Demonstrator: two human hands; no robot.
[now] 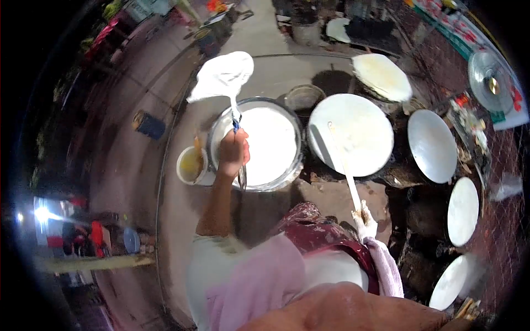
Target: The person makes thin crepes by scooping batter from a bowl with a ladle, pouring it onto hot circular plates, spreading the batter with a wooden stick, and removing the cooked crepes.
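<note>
My left hand (234, 151) is closed around the dark handle of a tool, which has some blue on it. At the tool's far end is a broad, white, floppy-looking head (223, 74); I cannot tell if it is cloth or coated in batter. Below the hand stands a wide metal pot (298, 124) of white liquid (268, 146). My right hand (364, 223), in a pale covering, grips a long, flat, pale stick (349, 174). Its tip lies over a large round pan (381, 149) with a white surface.
Beside the pot is a small white bucket (191, 165) holding yellowish liquid and a handle. Round white-topped pans (462, 211) and a grey metal lid (432, 146) curve along the right. A pale flat round (382, 77) lies behind. A dark can (149, 124) stands left.
</note>
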